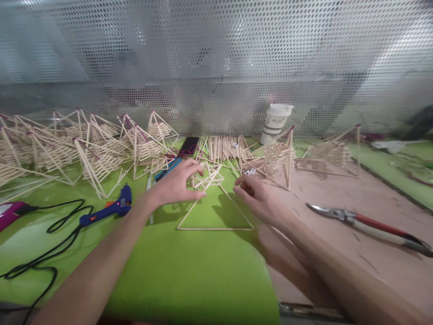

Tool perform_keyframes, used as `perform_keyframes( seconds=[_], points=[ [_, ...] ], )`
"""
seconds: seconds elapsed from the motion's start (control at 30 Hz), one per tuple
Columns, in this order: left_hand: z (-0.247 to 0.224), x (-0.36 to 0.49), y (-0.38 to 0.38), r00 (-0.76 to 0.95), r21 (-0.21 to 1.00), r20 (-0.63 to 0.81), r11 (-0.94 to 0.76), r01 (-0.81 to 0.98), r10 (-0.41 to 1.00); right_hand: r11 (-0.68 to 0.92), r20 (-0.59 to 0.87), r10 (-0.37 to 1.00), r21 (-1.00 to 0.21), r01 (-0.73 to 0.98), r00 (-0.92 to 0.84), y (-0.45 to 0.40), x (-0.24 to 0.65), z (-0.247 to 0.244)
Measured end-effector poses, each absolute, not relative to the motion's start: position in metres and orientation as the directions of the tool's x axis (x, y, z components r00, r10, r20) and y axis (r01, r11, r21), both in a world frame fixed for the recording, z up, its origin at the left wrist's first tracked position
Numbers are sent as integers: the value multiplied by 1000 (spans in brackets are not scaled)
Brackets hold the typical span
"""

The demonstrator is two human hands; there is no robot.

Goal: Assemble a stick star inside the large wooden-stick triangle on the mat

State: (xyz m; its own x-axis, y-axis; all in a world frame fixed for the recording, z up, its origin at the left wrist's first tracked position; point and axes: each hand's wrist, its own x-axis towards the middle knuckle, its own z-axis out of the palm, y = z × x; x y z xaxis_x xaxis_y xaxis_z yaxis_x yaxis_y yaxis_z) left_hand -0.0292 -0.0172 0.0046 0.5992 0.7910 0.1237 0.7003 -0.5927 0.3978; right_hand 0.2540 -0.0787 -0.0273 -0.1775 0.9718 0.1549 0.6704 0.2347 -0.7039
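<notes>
A triangle of thin wooden sticks [216,229] lies flat on the green surface between my arms. At its far tip is a small cluster of crossed sticks [211,176]. My left hand [181,183] is beside the cluster's left side, thumb and fingers apart in a C shape, with nothing visibly gripped. To the right of the triangle, my right hand [257,195] has its fingers curled and its fingertips close to the thumb. Whatever it may hold is hidden or too small to make out.
Several stick pyramids [91,167] crowd the left back. A blue glue gun [106,212] with a black cord lies left, pruning shears [368,224] right. Behind are a stick pile [223,149], a phone [189,146], a white cup [276,123] and a perforated metal panel [233,58].
</notes>
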Motion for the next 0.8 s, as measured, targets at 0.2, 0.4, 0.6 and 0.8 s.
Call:
perform_keyframes(
  seconds=[0.2,0.4,0.6,0.8],
  points=[
    [14,-4,-43,740,420,189,-734,533,645,102,65,985,-966,237,-159,-83,253,-11],
    [5,1,-47,755,409,198,-753,516,625,73,51,984,-989,126,-171,-90,250,-6],
    [-3,4,-49,744,413,261,-768,490,615,113,97,985,-988,105,-144,-92,247,-7],
    [-5,-1,-43,716,442,342,-777,448,608,86,85,994,-996,13,-63,-91,248,-9]
  ],
)
